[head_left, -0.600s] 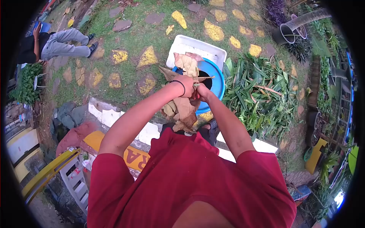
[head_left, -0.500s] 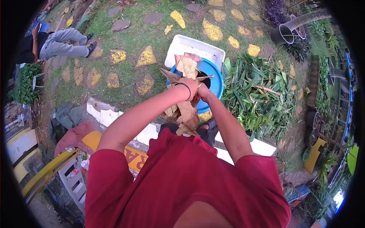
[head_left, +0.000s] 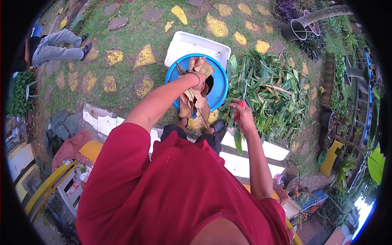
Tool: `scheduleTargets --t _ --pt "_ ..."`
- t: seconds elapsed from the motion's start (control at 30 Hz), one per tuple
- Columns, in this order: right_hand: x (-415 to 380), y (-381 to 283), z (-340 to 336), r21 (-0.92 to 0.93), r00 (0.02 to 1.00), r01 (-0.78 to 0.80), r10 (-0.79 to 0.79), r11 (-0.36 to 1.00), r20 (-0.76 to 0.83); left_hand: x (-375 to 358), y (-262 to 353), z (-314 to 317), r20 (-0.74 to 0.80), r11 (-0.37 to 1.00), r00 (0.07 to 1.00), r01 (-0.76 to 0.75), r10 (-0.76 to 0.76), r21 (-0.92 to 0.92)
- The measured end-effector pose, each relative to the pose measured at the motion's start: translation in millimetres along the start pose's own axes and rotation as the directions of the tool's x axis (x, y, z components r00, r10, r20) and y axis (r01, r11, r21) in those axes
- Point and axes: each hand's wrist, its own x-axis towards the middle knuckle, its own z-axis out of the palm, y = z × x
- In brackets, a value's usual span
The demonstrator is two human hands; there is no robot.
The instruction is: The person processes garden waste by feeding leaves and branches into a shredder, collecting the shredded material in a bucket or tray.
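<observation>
My left hand [head_left: 197, 80], with a dark band at the wrist, grips a bunch of dry brown leaves [head_left: 201, 108]. The leaves stick out above and below the fist, over the blue drum [head_left: 220, 83] and its dark round opening. Off to the right of the drum, my right hand [head_left: 244, 115] is closed around red-handled scissors [head_left: 242, 105], whose thin blades point away from me. A long green leaf [head_left: 238, 141] hangs just below that hand. Part of the drum's opening is hidden by the brown leaves.
Behind the drum lies a white tray [head_left: 179, 43]. A heap of cut green leaves [head_left: 269, 98] spreads to its right. A low white edging [head_left: 255, 147] crosses near my feet. Yellow stepping stones [head_left: 145, 56] dot the grass. Someone in grey trousers [head_left: 57, 48] stands far left.
My right hand has moved away from the left one, to the right and toward me, with the scissors. My left hand still holds the brown leaves over the drum. The view has shifted slightly.
</observation>
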Motion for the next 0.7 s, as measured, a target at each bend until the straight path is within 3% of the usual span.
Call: scheduleTargets --t 0.03,0.13,0.17,0.3,0.33,0.37,0.43,0.47,0.5,0.57,0.6,0.63,0.7 --pt "-10 14 -3 0.06 0.999 0.013 -0.011 0.998 -0.039 13 -5 8 0.0 1.0 1.0 -0.006 0.006 -0.005" --pt "-37 43 5 0.14 0.997 -0.015 0.025 0.99 -0.075 51 -18 37 -0.187 0.998 0.981 0.056 -0.046 0.044" --pt "-43 48 9 0.109 0.996 -0.029 0.038 0.994 -0.082 49 -16 46 -0.313 0.997 0.948 0.076 -0.063 0.03" --pt "-66 65 14 0.133 0.995 0.008 0.006 0.991 -0.101 45 -20 49 -0.212 0.983 0.968 0.105 -0.136 -0.151" --pt "-70 68 11 0.138 0.993 0.02 -0.004 0.99 -0.117 42 -24 44 -0.177 0.985 0.982 0.038 -0.068 -0.17" --pt "-70 68 9 0.143 0.991 0.04 -0.021 0.989 -0.135 38 -27 40 -0.183 0.986 0.981 0.041 -0.071 -0.164" --pt "-77 63 1 0.162 0.99 0.033 -0.01 0.986 -0.143 -7 -6 2 -0.004 0.99 0.992 0.129 -0.129 -0.048" --pt "-79 61 -2 0.126 0.988 0.025 -0.005 0.992 -0.157 5 -21 15 -0.035 0.999 0.999 0.019 -0.02 -0.035" --pt "-81 61 -7 0.087 0.985 0.013 0.002 0.996 -0.171 -13 -18 9 -0.032 0.999 0.999 0.012 -0.013 -0.03" --pt "-79 70 -17 -0.013 0.984 -0.013 0.011 1.0 -0.18 -75 -6 -10 -0.392 0.919 0.914 -0.236 0.1 -0.315" --pt "-81 70 -16 -0.032 0.981 -0.024 0.018 0.999 -0.192 -91 -3 -9 -0.463 0.925 0.884 -0.231 0.069 -0.302" --pt "-85 71 -17 -0.052 0.978 -0.039 0.027 0.998 -0.205 -103 5 -2 -0.465 0.924 0.882 -0.24 0.079 -0.297" --pt "-92 72 -14 -0.063 0.975 -0.041 0.026 0.997 -0.221 -127 18 18 -0.446 0.975 0.885 -0.198 0.134 -0.101"
